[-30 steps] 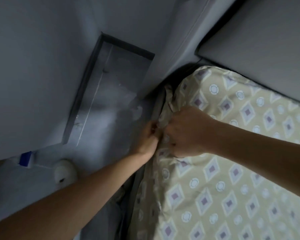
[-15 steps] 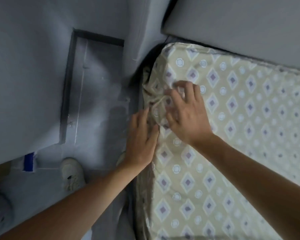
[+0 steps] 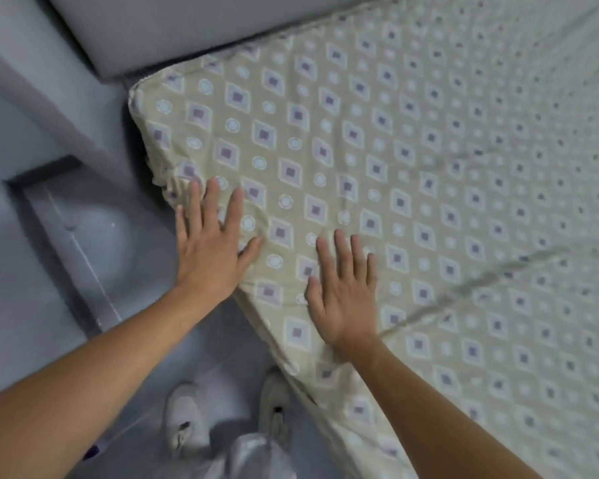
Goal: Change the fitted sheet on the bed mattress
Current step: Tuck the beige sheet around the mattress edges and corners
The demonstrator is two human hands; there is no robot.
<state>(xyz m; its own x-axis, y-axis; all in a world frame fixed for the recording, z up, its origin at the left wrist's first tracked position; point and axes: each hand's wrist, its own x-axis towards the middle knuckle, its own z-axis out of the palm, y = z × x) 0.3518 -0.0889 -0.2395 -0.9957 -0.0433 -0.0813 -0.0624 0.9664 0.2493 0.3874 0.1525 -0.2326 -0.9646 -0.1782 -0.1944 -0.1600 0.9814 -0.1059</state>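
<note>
Flatly, left hand (image 3: 208, 250) and right hand (image 3: 343, 292) splayed, grip empty, pressing fitted sheet (image 3: 429, 167)

Two white shoes (image 3: 187, 423) stood on the grey floor (image 3: 83, 243) near the bottom. A grey headboard (image 3: 159, 25) ran along the top. A dark strip (image 3: 38, 171) crossed the floor.

fitted sheet (image 3: 412, 160): pale yellow-beige, printed with rows of white-edged diamonds with purple square centres, and white rings between them
headboard (image 3: 159, 25): plain grey
floor (image 3: 21, 257): grey
shoes (image 3: 184, 423): white, with a dark mark on each
trousers (image 3: 253, 458): light grey
</note>
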